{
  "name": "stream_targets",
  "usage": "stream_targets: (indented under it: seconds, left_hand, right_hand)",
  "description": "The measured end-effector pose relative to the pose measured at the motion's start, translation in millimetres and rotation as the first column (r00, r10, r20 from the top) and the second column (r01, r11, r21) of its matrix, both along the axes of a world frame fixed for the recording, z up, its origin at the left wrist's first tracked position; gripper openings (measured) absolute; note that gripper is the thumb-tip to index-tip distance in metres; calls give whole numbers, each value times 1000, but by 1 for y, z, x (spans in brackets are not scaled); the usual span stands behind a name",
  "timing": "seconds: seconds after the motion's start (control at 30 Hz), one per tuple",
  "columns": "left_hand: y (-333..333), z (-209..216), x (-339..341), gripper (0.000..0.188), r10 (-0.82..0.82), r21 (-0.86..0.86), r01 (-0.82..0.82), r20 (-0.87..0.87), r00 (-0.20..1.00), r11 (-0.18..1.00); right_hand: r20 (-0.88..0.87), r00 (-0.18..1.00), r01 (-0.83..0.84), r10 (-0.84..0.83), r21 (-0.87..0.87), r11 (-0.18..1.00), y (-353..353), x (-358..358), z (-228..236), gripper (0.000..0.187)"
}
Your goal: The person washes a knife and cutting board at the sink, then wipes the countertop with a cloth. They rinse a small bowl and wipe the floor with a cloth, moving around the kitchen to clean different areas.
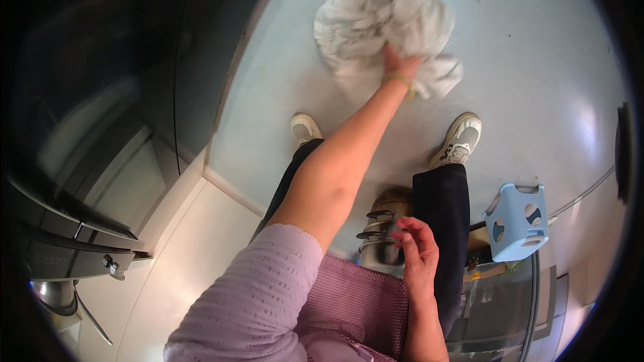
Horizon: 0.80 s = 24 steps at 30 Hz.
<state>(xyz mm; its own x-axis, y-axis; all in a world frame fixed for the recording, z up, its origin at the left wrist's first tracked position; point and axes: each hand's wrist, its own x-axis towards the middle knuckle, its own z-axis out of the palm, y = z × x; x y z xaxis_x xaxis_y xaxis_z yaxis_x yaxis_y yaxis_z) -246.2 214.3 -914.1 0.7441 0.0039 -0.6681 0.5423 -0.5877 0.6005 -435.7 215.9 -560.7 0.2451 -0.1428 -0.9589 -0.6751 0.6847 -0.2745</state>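
My left arm stretches far forward over the grey floor [530,67]. At its end my left hand [400,64] grips a crumpled off-white cloth [419,17], which lies spread in loose folds on that floor. Motion blurs the cloth and hand, and the folds cover some fingertips. A yellowish band circles that wrist. My right hand [420,258] hovers in front of my body, near my right knee, with loosely bent fingers a little apart and nothing in them.
My two light sneakers [459,139] stand apart behind the cloth. Metal pots with dark handles [381,245] sit between my legs. To the right is a light-blue plastic stool [515,224], beside a glass-fronted cabinet [493,308]. A glossy dark cabinet front [127,60] borders the left side.
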Motion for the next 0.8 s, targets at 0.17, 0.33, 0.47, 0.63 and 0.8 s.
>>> stream_targets:
  seconds: [0.17,0.33,0.47,0.63,0.8]
  left_hand:
    - [-58,73,67,90,173,-211,-173,-17,985,962]
    - [76,88,49,92,507,44,-507,8,862,861]
    - [267,46,69,95,738,100,-764,208,642,637]
    - [322,20,163,80,182,739,-219,132,974,637]
    - [260,-36,237,66,-201,774,605,-633,748,-187]
  right_hand:
    - [40,998,-39,40,-26,999,5,6,-9,23]
    - [53,997,-61,61,-6,998,3,17,-7,22]
    - [58,996,-71,70,2,997,-8,37,3,22]
    - [75,992,-102,98,41,994,-26,47,23,23]
    - [102,992,-78,71,66,995,-25,43,30,25]
